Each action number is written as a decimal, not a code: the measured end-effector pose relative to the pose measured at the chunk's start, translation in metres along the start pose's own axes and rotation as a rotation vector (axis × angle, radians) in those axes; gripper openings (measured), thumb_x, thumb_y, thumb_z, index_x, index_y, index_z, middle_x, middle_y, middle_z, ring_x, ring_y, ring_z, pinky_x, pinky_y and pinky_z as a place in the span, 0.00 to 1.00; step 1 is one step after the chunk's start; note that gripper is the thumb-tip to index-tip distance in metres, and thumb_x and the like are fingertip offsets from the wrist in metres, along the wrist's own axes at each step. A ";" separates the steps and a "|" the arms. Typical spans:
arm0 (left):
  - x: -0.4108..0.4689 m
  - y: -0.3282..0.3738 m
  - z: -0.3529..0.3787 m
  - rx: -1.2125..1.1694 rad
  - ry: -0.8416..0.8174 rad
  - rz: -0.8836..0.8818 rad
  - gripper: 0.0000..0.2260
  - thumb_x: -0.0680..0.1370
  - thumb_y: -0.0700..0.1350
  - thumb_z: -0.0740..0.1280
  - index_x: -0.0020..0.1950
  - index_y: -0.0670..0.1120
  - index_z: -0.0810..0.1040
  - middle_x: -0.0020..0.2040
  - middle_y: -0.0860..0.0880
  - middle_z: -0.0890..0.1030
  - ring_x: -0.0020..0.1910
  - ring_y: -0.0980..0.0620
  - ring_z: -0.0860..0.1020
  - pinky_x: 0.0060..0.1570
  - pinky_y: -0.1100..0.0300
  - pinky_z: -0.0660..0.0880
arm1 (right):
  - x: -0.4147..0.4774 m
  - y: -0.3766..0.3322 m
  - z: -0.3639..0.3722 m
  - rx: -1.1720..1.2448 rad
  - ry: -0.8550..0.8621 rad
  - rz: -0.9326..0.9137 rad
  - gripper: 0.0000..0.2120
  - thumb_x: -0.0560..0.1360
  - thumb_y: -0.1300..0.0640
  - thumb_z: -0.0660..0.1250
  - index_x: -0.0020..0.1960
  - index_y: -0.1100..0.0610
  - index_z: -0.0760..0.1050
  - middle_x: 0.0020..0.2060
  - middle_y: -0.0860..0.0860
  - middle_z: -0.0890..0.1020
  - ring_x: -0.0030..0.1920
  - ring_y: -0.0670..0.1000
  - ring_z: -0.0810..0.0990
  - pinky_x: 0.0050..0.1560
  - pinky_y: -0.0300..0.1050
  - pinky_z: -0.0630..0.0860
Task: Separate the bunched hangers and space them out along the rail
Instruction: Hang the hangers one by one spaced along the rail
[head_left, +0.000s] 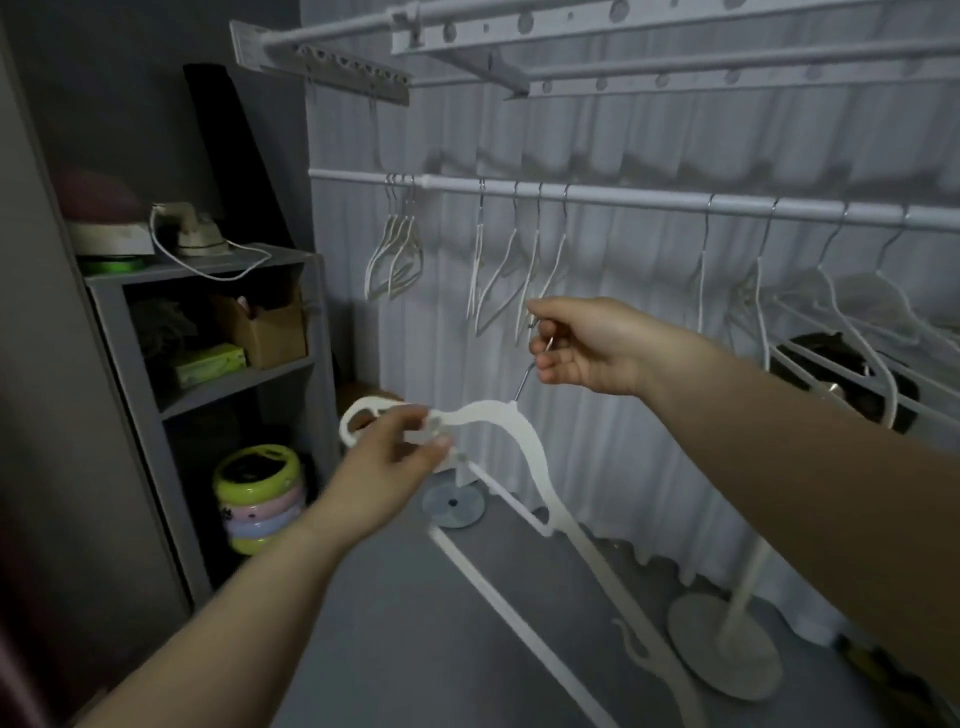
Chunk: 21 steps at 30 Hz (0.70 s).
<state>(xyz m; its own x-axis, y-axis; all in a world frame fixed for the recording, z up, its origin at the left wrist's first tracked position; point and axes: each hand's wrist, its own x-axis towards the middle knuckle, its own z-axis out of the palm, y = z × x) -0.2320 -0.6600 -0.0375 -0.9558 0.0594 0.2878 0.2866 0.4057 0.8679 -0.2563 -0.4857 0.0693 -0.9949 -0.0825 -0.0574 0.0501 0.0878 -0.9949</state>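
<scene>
Left hand (387, 457) is pinched on one end of a white plastic hanger (511, 431) held off the rail (623, 200); right hand (582, 345) is closed on its metal hook. Judged light, rigid, slightly slippery; hook and shoulder best gripped.

I have only the one wide-angle view, worn on the head and looking forward and slightly down, so both forearms run in from the bottom edge toward the hands near the middle of frame. It faces the white curtain (649, 156) almost square on, close enough that the rail (623, 200) crosses the upper half from 10 o'clock to 3 o'clock and runs off the right edge. The grey shelf unit (208, 322) sits at 9 o'clock, the overhead rack (519, 52) at 12, and the wide lens bows straight lines near the edges.
</scene>
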 end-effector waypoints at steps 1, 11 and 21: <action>-0.003 0.005 0.008 -0.019 -0.091 -0.020 0.18 0.76 0.49 0.64 0.65 0.46 0.69 0.58 0.49 0.74 0.48 0.57 0.76 0.41 0.73 0.69 | 0.000 0.000 0.004 0.027 0.024 0.001 0.20 0.79 0.56 0.56 0.29 0.58 0.63 0.23 0.53 0.70 0.14 0.45 0.71 0.18 0.33 0.72; -0.007 0.025 0.045 0.022 -0.318 -0.085 0.29 0.76 0.42 0.64 0.73 0.50 0.54 0.35 0.50 0.73 0.24 0.54 0.75 0.27 0.65 0.74 | 0.009 -0.001 0.012 0.133 0.082 -0.040 0.15 0.78 0.63 0.54 0.32 0.61 0.65 0.28 0.55 0.68 0.16 0.47 0.73 0.21 0.38 0.77; 0.037 0.036 0.032 0.072 -0.430 -0.064 0.13 0.74 0.33 0.59 0.39 0.50 0.75 0.24 0.53 0.76 0.16 0.59 0.67 0.21 0.68 0.68 | 0.040 0.001 -0.049 -0.756 0.110 -0.145 0.11 0.78 0.60 0.58 0.37 0.57 0.73 0.39 0.52 0.78 0.34 0.49 0.76 0.36 0.42 0.73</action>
<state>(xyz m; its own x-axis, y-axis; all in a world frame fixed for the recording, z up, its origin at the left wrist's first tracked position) -0.2593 -0.6141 -0.0081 -0.9161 0.4001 0.0260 0.2349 0.4829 0.8436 -0.3007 -0.4403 0.0696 -0.9919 -0.0494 0.1170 -0.1150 0.7405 -0.6622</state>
